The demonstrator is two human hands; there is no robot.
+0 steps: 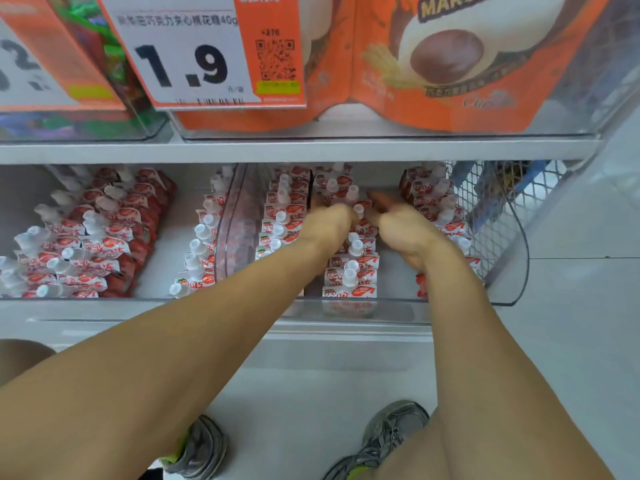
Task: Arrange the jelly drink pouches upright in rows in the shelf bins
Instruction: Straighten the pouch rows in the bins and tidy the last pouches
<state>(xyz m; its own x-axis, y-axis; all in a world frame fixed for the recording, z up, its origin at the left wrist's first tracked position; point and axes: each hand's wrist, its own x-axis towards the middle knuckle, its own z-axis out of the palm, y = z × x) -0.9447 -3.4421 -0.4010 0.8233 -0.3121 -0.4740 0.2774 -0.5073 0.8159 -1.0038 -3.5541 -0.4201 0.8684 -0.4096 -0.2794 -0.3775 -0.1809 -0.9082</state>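
Red-and-white jelly drink pouches with white caps stand in rows in two clear shelf bins. The right bin (pixel 512 271) holds a left row (pixel 280 216), a middle row (pixel 351 271) and a right row (pixel 433 199). My left hand (pixel 329 226) and my right hand (pixel 405 230) are both deep in this bin on either side of the middle row, fingers curled around pouches there. What exactly each finger holds is hidden by the hands. The left bin (pixel 166 237) holds more pouches (pixel 86 237), some leaning.
A shelf board (pixel 277 150) lies right above the bins, carrying orange marshmallow bags (pixel 433 64) and a 1.9 price tag (pixel 187 60). A wire mesh basket (pixel 491 195) stands to the right. My shoes (pixel 384 441) are on the pale floor below.
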